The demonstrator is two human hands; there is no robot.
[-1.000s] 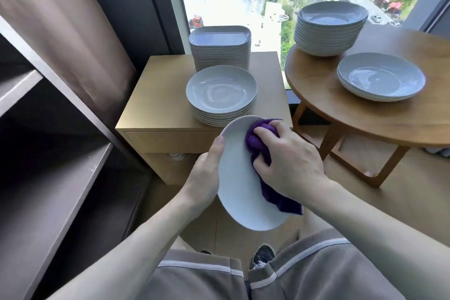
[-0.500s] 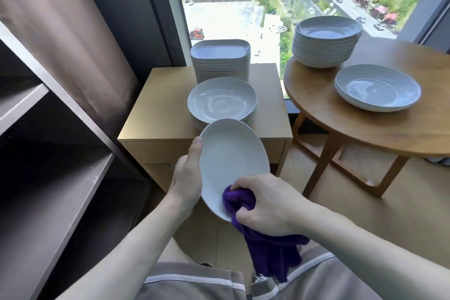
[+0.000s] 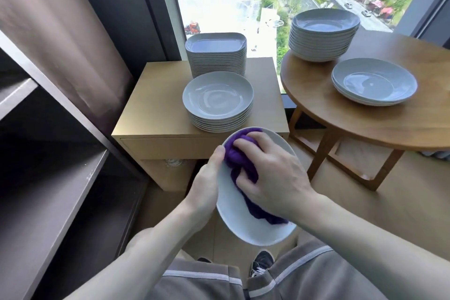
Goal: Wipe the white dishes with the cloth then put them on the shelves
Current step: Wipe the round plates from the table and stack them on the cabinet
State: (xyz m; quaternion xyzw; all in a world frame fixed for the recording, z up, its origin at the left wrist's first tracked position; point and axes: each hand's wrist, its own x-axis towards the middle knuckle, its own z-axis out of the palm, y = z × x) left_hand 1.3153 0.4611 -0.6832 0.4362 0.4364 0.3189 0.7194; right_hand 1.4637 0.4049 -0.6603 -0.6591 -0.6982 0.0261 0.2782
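My left hand (image 3: 207, 182) grips the left rim of a white oval dish (image 3: 246, 224), held tilted in the air in front of me with the thumb over the rim. My right hand (image 3: 270, 175) holds a bunched purple cloth (image 3: 239, 158) and presses it against the upper part of the dish's inner face. The cloth's tail trails down under my palm toward the dish's lower rim. My right hand hides much of the dish.
A wooden cabinet (image 3: 155, 105) carries a stack of round plates (image 3: 219, 101) and a stack of squarish dishes (image 3: 215, 53). The round wooden table (image 3: 365, 124) on the right bears a bowl stack (image 3: 322, 34) and a few plates (image 3: 373, 81). Dark shelves (image 3: 48, 190) stand at left.
My right hand with the cloth swept from the dish's lower edge up to its upper part. The dish turned more toward me in my left hand.
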